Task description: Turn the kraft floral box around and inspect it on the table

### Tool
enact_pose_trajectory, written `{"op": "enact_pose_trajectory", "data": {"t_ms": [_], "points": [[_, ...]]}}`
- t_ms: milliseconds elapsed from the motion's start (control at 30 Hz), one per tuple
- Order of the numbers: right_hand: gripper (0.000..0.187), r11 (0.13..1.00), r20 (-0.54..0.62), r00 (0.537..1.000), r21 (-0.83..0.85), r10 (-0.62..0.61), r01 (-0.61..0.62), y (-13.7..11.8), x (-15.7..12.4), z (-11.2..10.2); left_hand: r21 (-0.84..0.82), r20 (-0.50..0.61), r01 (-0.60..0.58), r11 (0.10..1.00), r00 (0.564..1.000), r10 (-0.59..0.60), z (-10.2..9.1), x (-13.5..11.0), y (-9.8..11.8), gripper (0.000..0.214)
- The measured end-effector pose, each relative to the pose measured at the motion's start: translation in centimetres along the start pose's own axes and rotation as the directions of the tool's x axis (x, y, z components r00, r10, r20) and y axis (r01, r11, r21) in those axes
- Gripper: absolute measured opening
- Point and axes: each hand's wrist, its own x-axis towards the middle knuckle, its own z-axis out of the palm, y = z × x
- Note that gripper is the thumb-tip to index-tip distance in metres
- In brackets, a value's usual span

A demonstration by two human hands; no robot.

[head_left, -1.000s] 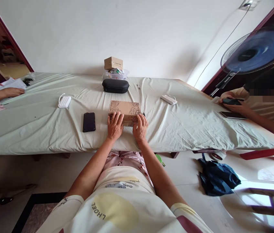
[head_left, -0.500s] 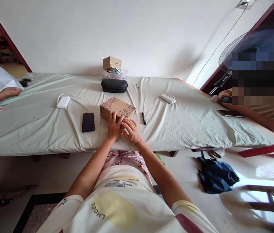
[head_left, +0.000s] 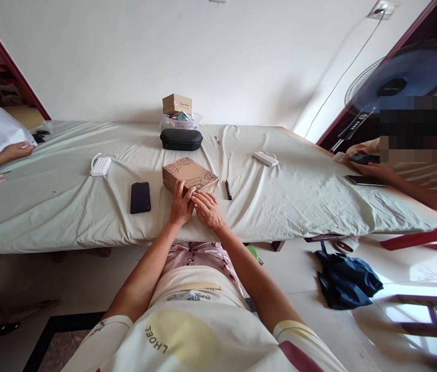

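A brown cardboard box [head_left: 189, 173] with dark swirl drawings on its lid sits closed on the cloth in front of me. My left hand [head_left: 182, 205] is at its near side, fingers up against the front edge and thumb pointing toward the right hand. At the near right corner, my right hand [head_left: 208, 210] has its fingers bent over the edge, and the two hands almost meet. What the fingertips press on is partly hidden. A black pen [head_left: 228, 190] lies just right of the box, and a dark phone [head_left: 140, 197] lies to its left.
A black case [head_left: 181, 139] stands behind the box, before a plastic tub [head_left: 187, 124] topped by a small carton [head_left: 177, 104]. White corded devices lie left [head_left: 101, 166] and right [head_left: 265, 158]. Another person's hand [head_left: 19, 150] holds paper at left; a person sits at right.
The box has turned slightly and shifted a little right under my hands. My right hand's fingers lie closer together. The view has tilted slightly.
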Motion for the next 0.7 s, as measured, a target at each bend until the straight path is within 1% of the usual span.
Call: {"op": "enact_pose_trajectory", "data": {"t_ms": [100,167,267,333,533,633,700], "points": [[0.047,0.998,-0.048,0.998,0.049,0.03,-0.028,0.1,-0.1,0.1,0.0,-0.002,0.004,1.0,1.0,-0.004,-0.2,0.0,0.1,0.053],[0.05,0.997,-0.041,0.997,0.053,0.063,-0.061,0.1,-0.1,0.2,-0.007,0.006,0.014,1.0,1.0,-0.014,-0.3,0.0,0.1,0.052],[0.051,0.996,-0.011,0.995,0.006,0.094,-0.094,0.1,0.0,0.2,-0.02,0.025,0.036,0.999,0.999,-0.036,-0.3,-0.1,-0.1,0.049],[0.049,0.99,-0.025,0.99,-0.032,0.136,-0.137,0.1,0.1,0.1,-0.042,0.034,0.046,0.998,0.998,-0.045,-0.3,-0.1,-0.3,0.046],[0.048,0.948,-0.12,0.949,-0.097,0.29,-0.302,0.6,-0.2,0.0,-0.125,0.039,0.079,0.989,0.996,-0.075,0.0,-0.1,-0.8,0.041],[0.051,0.925,-0.141,0.923,-0.081,0.358,-0.371,1.2,-0.5,0.2,-0.145,0.034,0.12,0.982,0.993,-0.116,-0.2,-0.1,-1.1,0.043],[0.054,0.916,-0.17,0.906,-0.042,0.387,-0.399,1.6,-0.7,0.4,-0.152,0.027,0.149,0.977,0.989,-0.147,-0.4,0.0,-1.5,0.044]]}}
